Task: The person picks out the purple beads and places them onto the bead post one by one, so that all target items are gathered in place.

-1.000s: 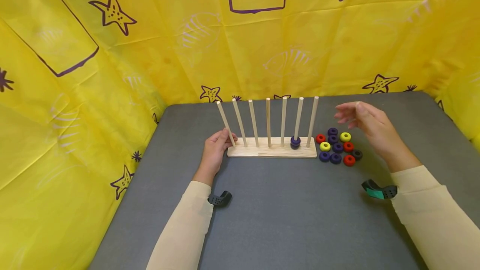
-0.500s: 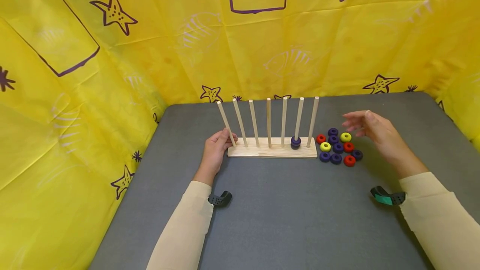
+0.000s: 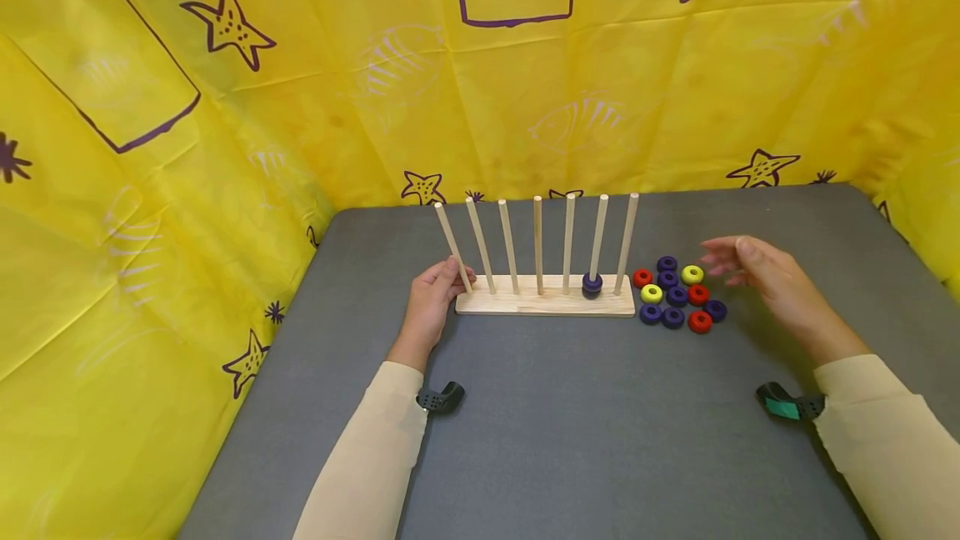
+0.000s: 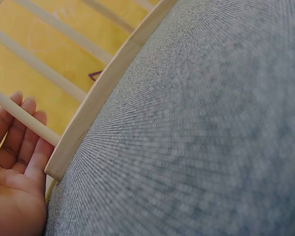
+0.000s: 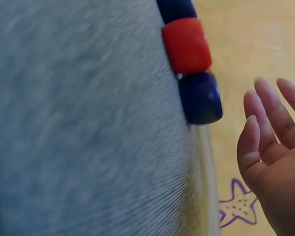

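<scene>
A wooden stand (image 3: 510,305) with a row of upright pegs sits on the table; two dark purple rings (image 3: 592,287) are stacked on its second peg from the right. At the stand's left end is my left hand (image 3: 431,300), its relaxed fingers (image 4: 27,128) behind the leftmost peg (image 4: 27,118) and against the base's end. Loose red, yellow and dark purple rings (image 3: 698,295) lie to the right of the stand. My right hand (image 3: 783,294) hovers just right of them, fingers loosely extended and holding nothing. From the right wrist, a dark ring (image 5: 200,98) appears apart from the fingertips.
The grey table (image 3: 555,440) carries the stand and rings towards its back. A yellow cloth (image 3: 480,107) with sea-creature drawings hangs behind and to both sides. Dark curved bands (image 3: 442,398) are strapped at both wrists.
My right hand has moved right and towards me, away from the stand and past the loose rings. My left hand, the stand and the rings have stayed in place.
</scene>
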Tool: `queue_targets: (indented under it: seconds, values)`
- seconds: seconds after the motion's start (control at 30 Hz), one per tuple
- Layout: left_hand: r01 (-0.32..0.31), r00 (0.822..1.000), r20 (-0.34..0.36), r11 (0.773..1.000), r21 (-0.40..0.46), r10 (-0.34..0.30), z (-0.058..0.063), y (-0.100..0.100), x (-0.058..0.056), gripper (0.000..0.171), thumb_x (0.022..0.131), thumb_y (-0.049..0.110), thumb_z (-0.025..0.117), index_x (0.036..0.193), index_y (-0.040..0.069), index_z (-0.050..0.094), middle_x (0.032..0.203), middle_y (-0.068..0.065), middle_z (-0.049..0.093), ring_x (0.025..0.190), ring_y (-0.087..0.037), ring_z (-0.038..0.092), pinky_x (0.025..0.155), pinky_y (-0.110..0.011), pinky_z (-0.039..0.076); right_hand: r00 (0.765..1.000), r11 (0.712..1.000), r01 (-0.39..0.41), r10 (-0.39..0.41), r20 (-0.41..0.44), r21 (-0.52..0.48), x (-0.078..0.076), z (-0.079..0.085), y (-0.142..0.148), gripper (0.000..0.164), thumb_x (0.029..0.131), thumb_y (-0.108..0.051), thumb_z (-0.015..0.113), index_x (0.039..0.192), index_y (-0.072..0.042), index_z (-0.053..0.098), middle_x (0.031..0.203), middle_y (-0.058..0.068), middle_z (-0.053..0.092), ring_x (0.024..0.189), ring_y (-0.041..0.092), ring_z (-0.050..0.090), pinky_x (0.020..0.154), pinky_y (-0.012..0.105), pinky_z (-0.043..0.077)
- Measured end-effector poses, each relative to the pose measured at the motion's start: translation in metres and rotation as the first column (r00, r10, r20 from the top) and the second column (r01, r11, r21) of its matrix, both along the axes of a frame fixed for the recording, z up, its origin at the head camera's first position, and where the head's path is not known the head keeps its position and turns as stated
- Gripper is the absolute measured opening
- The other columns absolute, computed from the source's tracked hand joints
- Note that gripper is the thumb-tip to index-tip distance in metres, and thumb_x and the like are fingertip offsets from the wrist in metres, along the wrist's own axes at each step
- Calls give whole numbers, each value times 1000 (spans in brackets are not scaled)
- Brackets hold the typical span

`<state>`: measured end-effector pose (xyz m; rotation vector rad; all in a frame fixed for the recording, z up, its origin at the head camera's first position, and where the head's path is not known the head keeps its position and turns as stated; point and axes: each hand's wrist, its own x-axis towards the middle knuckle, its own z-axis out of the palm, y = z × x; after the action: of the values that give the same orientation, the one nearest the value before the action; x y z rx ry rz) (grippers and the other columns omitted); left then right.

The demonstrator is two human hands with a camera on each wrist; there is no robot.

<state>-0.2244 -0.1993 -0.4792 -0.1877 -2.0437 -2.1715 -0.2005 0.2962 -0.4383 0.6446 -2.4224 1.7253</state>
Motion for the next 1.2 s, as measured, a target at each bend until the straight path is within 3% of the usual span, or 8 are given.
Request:
queue_targets:
  seconds: [0.27,0.57,0.8,1.0,1.2]
  values:
    - [-4,1000,8,1000,-7,4,0,1,1,45,116,28,60,109,-15,72,103,-16,75,100,-23,71,94,-35,59,999,1000,-6,7,48,-18,1,-11,8,42,122,-19,32,140,-15,70,126,-11,73,104,14,69,85,21,55]
    - [5,1000,3,1000,9,-5,-3,3,-1,45,116,27,59,108,-16,72,103,-18,75,99,-23,71,93,-34,59,993,998,-1,8,115,-57,3,-27,18,39,121,-16,36,137,-17,72,122,-1,76,102,15,69,84,20,56]
    - [-1,1000,6,1000,-15,1,-2,3,-2,46,116,29,60,109,-15,73,103,-16,75,102,-27,71,94,-34,59,988,999,41,-43,145,17,3,-34,25,28,117,-11,50,137,-5,69,117,-2,75,100,12,70,85,17,55]
    - [-4,1000,5,1000,-23,4,-1,2,-2,48,116,29,59,112,-17,72,105,-18,75,106,-35,70,94,-35,59,973,990,85,-106,205,109,6,-35,30,34,112,-14,66,142,1,63,125,-9,71,105,6,67,86,15,51]
    - [-3,1000,4,1000,-20,3,-2,0,-2,46,116,28,59,111,-17,71,105,-21,74,104,-32,71,94,-37,59,980,991,33,-58,193,130,4,-37,27,44,104,-7,77,144,4,62,125,5,70,104,12,66,82,18,55]
